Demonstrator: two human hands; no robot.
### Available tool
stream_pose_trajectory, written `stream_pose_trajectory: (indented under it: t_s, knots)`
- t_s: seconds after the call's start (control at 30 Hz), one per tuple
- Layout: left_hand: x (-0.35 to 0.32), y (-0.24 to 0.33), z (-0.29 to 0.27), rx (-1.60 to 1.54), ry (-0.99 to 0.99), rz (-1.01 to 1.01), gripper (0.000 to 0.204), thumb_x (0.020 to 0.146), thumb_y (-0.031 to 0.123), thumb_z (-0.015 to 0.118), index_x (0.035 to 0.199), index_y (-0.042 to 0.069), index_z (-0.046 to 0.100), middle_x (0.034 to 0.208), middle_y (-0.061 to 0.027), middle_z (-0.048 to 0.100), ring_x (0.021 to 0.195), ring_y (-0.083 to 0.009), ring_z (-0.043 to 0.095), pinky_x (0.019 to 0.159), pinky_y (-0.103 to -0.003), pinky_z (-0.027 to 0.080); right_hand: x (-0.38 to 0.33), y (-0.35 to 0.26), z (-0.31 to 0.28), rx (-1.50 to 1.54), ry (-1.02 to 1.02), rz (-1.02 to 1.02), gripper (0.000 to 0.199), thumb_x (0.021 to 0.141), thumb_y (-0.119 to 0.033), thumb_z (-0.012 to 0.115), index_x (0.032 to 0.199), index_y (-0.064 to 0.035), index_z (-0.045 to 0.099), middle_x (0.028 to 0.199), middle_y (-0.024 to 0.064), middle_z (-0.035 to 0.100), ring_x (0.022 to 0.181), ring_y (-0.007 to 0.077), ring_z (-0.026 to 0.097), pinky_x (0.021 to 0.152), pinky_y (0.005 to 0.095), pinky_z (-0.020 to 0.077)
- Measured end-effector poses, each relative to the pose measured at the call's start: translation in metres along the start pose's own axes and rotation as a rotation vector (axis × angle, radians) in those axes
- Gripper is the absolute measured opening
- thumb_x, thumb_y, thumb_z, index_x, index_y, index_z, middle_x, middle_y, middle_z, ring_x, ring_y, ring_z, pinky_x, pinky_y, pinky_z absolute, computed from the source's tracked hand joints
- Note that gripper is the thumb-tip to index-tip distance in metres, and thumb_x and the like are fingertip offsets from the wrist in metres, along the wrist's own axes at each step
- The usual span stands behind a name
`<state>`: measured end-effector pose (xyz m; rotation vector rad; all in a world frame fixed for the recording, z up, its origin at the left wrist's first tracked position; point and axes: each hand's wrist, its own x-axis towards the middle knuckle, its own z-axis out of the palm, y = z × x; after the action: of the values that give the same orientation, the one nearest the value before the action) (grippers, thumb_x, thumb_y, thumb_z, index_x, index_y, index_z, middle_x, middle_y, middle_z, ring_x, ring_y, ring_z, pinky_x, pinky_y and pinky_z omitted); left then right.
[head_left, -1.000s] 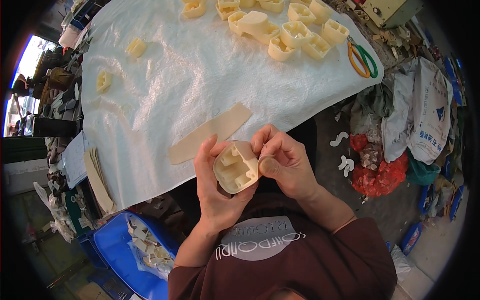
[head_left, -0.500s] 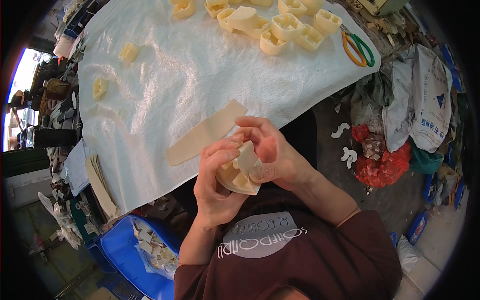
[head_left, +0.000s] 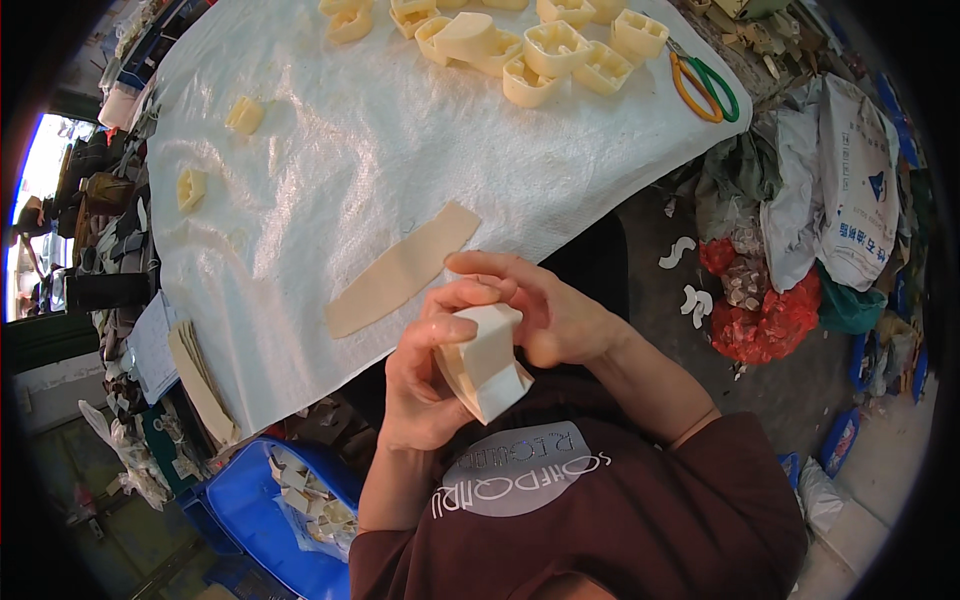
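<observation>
I note a white sack (head_left: pixel 860 190) with blue print right of the table (head_left: pixel 300 200); red mesh bag (head_left: pixel 765 320) below it.

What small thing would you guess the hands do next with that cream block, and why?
Probably press the pale strip flat along the cream moulded block: the left hand cradles the block from below, the right hand pinches at its top edge, and the strip's lower corner looks loose.

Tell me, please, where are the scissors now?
In the head view, the scissors lie at the upper right, on the white sheet near its right edge, just right of the cream parts and apart from both hands.
</observation>
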<state>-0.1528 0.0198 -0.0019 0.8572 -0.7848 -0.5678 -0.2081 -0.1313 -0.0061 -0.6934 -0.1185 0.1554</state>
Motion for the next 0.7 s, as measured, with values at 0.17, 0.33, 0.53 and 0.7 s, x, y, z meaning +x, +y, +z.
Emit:
stream_pose_trajectory:
  t_s: [0.17, 0.33, 0.53, 0.7]
  knots:
    - [0.005, 0.013, -0.021, 0.119, -0.027, -0.234, 0.098, 0.06, 0.02, 0.086, 0.139, 0.008, 0.029, 0.126, -0.017, 0.045, 0.115, -0.027, 0.049, 0.093, -0.037, 0.043, 0.008, -0.012, -0.009, -0.443, -0.141, -0.019, 0.082, 0.073, -0.036, 0.073, 0.136, -0.0016, 0.035, 0.126, 0.0081, 0.045, 0.116, 0.0196, 0.045, 0.098, 0.033, 0.0378]
    - [0.006, 0.012, 0.002, 0.124, 0.265, -0.286, 0.126, 0.056, 0.043, 0.086, 0.144, 0.003, 0.005, 0.13, -0.0168, 0.042, 0.118, -0.0252, 0.047, 0.096, -0.037, 0.04, 0.013, -0.019, 0.004, -0.452, -0.072, -0.047, 0.07, 0.079, -0.031, 0.068, 0.134, -0.0008, 0.035, 0.119, 0.0099, 0.048, 0.11, 0.0163, 0.047, 0.094, 0.0302, 0.0389]
    - [-0.002, -0.004, 0.005, 0.609, 0.224, -0.066, 0.094, 0.079, 0.046, 0.064, 0.139, 0.0, 0.01, 0.127, -0.0191, 0.037, 0.115, -0.0277, 0.044, 0.096, -0.039, 0.039, 0.006, 0.001, 0.021, -0.528, 0.182, -0.142, 0.056, 0.087, -0.022, 0.055, 0.134, -0.0007, 0.033, 0.122, 0.0117, 0.044, 0.111, 0.0169, 0.045, 0.094, 0.0301, 0.0382]
    - [0.004, 0.002, 0.015, 0.427, 0.447, -0.132, 0.085, 0.076, 0.048, 0.062, 0.134, -0.001, 0.024, 0.127, -0.0164, 0.038, 0.119, -0.0263, 0.041, 0.1, -0.038, 0.034, 0.011, -0.002, 0.021, -0.537, 0.194, -0.113, 0.056, 0.088, -0.027, 0.05, 0.134, -0.0001, 0.035, 0.123, 0.0129, 0.042, 0.114, 0.021, 0.041, 0.098, 0.0326, 0.0332]
